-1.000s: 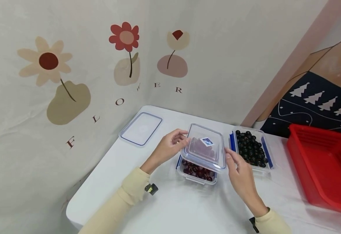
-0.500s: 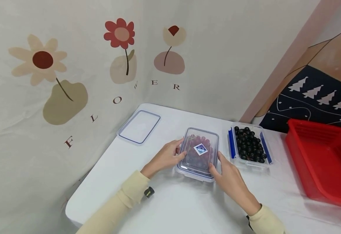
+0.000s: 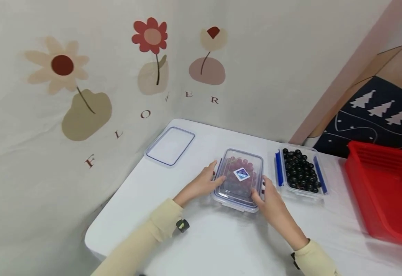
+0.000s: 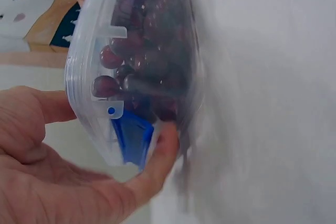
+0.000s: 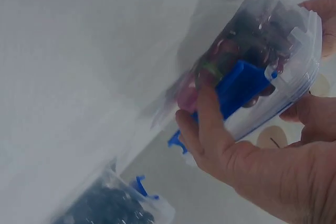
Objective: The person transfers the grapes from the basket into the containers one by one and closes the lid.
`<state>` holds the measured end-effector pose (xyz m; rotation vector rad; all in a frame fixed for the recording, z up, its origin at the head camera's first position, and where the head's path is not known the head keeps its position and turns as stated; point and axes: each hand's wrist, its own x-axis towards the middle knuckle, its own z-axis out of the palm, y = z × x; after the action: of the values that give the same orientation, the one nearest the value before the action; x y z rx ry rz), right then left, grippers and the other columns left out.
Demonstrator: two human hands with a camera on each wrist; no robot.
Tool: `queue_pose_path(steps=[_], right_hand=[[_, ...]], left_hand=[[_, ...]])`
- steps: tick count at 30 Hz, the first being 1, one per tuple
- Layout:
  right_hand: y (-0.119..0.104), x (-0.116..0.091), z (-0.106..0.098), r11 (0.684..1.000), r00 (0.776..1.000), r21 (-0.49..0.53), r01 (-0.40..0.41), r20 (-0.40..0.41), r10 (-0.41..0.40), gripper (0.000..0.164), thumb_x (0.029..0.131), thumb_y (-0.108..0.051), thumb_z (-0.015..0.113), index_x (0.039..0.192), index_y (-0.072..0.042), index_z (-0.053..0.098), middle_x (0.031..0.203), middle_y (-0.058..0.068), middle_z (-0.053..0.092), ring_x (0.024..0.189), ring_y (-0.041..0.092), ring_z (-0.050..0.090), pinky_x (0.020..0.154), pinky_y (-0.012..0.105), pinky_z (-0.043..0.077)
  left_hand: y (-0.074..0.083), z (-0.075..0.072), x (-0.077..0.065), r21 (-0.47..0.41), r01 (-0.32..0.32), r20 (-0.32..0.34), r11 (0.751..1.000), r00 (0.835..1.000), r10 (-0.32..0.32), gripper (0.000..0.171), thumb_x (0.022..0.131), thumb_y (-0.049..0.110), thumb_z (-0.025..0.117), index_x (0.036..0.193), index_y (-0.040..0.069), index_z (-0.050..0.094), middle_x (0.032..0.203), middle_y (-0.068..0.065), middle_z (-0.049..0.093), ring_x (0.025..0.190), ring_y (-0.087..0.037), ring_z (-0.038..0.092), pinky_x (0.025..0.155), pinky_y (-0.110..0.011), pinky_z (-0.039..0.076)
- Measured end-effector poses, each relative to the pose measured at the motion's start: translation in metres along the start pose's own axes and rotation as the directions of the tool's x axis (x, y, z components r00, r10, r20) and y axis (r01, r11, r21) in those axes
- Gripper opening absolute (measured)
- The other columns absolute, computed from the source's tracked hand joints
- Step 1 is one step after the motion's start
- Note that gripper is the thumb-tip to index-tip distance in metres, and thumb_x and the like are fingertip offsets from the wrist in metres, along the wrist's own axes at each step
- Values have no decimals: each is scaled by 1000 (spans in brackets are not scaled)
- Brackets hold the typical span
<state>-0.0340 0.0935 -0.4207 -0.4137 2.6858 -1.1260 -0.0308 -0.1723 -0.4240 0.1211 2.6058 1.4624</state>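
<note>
A clear plastic food container of round, dark red, grape-like fruit stands on the table with a clear lid on top; the lid has a blue-and-white diamond label. My left hand holds its left side, thumb over the lid's edge and a fingertip at a blue side latch, which hangs down. On the opposite side my right hand has its thumb on the lid and fingers against the other blue latch, also folded down. Part of both hands' fingers is hidden behind the container in the head view.
Right of the hands stands an uncovered container of dark, nearly black round fruit, its blue latches out. Beyond it is a red plastic basket. A second clear lid lies at the table's back left, near the printed cloth.
The lid, held tilted above the fruit a second ago, has come down onto the container. Both hands have shifted from the lid's edges to the container's sides.
</note>
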Motion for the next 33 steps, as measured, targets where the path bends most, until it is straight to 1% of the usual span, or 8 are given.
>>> queue_pose_path(steps=[2, 5, 11, 16, 22, 25, 28, 33], right_hand=[[1, 4, 0, 992, 999, 119, -35, 40, 30, 84, 114, -23, 57, 166, 14, 3, 161, 45, 33, 140, 57, 51, 111, 63, 47], [8, 5, -8, 970, 992, 219, -105, 86, 88, 91, 115, -26, 57, 163, 18, -6, 158, 49, 34, 141, 59, 49, 112, 64, 45], [9, -1, -10, 982, 995, 170, -81, 75, 70, 74, 116, -36, 56, 164, 13, 28, 147, 38, 56, 128, 44, 61, 105, 59, 53], [3, -3, -1, 998, 999, 55, 31, -10, -30, 57, 117, -29, 54, 158, 10, 45, 132, 30, 65, 111, 35, 64, 94, 54, 57], [-12, 1, 9, 993, 992, -72, 92, -81, -98, 41, 116, -23, 53, 135, 12, 57, 101, 20, 59, 86, 30, 56, 66, 40, 49], [-9, 1, 8, 993, 993, -56, 101, -56, -104, 55, 117, -28, 54, 149, 15, 48, 114, 26, 62, 96, 33, 63, 74, 44, 56], [5, -3, -1, 995, 995, 6, 96, 11, -96, 73, 116, -34, 56, 168, 9, 26, 138, 33, 56, 115, 40, 65, 91, 53, 59], [22, -3, -16, 988, 983, 90, 122, 126, -133, 89, 112, -36, 62, 176, -8, 7, 157, 38, 41, 127, 50, 60, 92, 56, 60]], left_hand=[[-1, -2, -1, -69, 90, 11, 994, 996, -90, 85, 111, 35, 64, 168, -11, 20, 145, -34, 58, 133, -44, 60, 112, -57, 49], [1, 1, 4, -140, 149, 28, 979, 989, -146, 73, 110, 38, 68, 159, -9, 42, 131, -25, 70, 115, -33, 69, 97, -47, 58], [8, 9, 5, -69, 50, -39, 996, 998, -53, 39, 111, 28, 67, 131, -5, 71, 107, -11, 75, 88, -16, 64, 76, -31, 54], [7, 11, -2, 41, -38, -122, 998, 992, 43, 33, 112, 21, 64, 126, -7, 73, 97, -11, 64, 83, -18, 58, 73, -33, 53], [7, 9, -12, 241, -105, -205, 965, 966, 156, 36, 112, 14, 59, 128, -17, 65, 92, -10, 55, 80, -20, 53, 67, -32, 50], [8, 6, -15, 253, -95, -200, 963, 969, 148, 33, 113, 15, 58, 126, -14, 66, 93, -9, 56, 80, -19, 54, 67, -31, 50], [7, 5, -14, 180, -104, -121, 978, 984, 127, 29, 114, 21, 59, 125, -4, 68, 93, -7, 62, 78, -17, 57, 66, -29, 51], [-5, -17, -9, 106, -19, -50, 994, 998, 24, 59, 113, 39, 62, 155, -2, 55, 101, -6, 68, 82, -14, 62, 72, -30, 54]])
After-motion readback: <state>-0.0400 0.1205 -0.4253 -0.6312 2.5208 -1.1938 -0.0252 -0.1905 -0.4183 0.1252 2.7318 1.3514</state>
